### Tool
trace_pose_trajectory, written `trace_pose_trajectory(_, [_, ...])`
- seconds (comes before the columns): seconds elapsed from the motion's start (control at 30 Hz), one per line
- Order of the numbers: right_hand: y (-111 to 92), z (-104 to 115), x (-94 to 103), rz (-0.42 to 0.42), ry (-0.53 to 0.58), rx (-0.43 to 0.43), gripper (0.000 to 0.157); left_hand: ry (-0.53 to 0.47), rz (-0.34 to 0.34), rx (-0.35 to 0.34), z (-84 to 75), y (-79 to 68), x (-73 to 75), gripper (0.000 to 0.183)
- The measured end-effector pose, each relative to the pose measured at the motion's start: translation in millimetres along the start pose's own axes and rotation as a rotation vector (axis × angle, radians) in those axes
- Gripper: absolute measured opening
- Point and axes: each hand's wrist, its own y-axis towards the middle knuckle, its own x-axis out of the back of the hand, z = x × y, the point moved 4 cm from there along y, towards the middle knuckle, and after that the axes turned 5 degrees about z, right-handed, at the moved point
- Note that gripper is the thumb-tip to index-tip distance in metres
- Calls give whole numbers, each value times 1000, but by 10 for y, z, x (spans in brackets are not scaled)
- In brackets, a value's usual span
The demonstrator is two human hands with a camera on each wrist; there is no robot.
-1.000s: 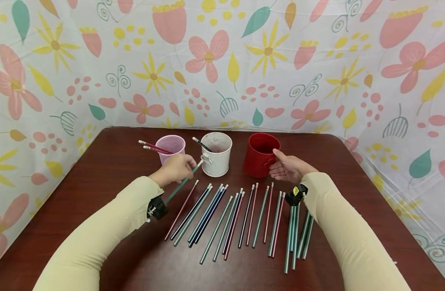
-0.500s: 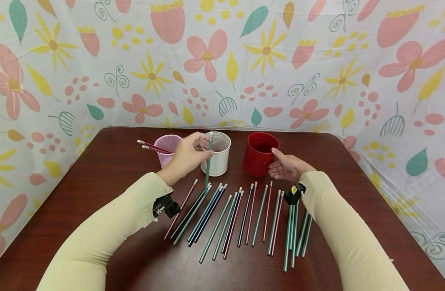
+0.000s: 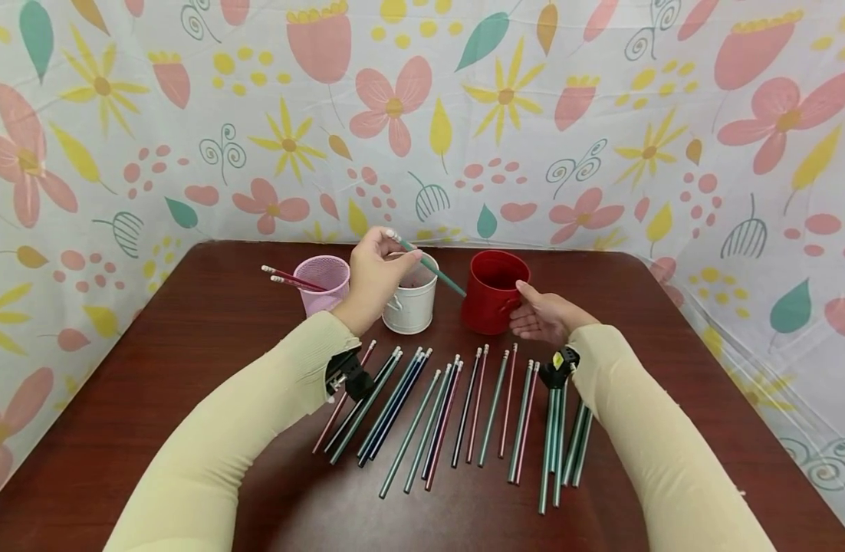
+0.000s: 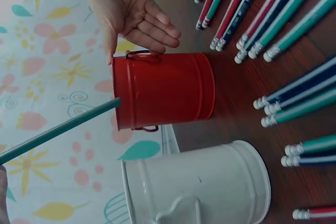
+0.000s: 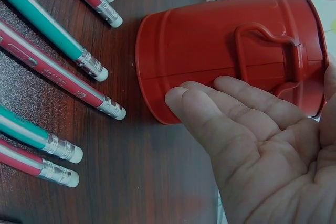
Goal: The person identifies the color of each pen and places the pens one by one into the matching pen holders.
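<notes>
My left hand (image 3: 373,280) is raised in front of the white bucket (image 3: 410,316), pinching a green pencil (image 3: 436,270) near its eraser end. The pencil slants down to the right. In the left wrist view its far end appears at the rim of the red bucket (image 4: 168,90); I cannot tell whether they touch. My right hand (image 3: 550,316) rests at the red bucket's right side, thumb by the rim. In the right wrist view its fingers (image 5: 247,100) lie extended beside the bucket's handle (image 5: 268,35). The red bucket's visible inside holds no pencils.
A pink mesh cup (image 3: 326,295) at the left holds two red pencils (image 3: 294,281). Several green, red and dark blue pencils (image 3: 494,406) lie in a row on the brown table (image 3: 291,498), erasers away from me. A flowered cloth (image 3: 533,153) hangs behind.
My left hand has moved right and up with the green pencil, from near the pink cup to before the white bucket. The pencil has swung to point right. The right hand stays put.
</notes>
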Motion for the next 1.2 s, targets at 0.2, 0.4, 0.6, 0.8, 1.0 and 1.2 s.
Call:
trace_pose_trajectory(0.2, [3,7,3,-13,5,3,84,28,-13,-51,-54,33,-131,27])
trace_pose_trajectory(0.4, [-7,3,22,-19,-13,9,84,74,15,-69,-88,91,-275,24])
trace_pose_trajectory(0.6, [0,-3,17,-17,-22,4,86,152,39,-67,-54,182,-421,22])
trace_pose_trajectory(0.8, [10,-4,1,-25,-28,-7,83,213,104,-102,-45,160,-572,21])
trace_pose_trajectory(1.0, [16,1,-1,-24,-25,-7,82,245,159,-103,18,169,-661,22])
trace_pose_trajectory(1.2, [5,13,6,-8,-47,4,83,341,241,-52,132,216,-727,27])
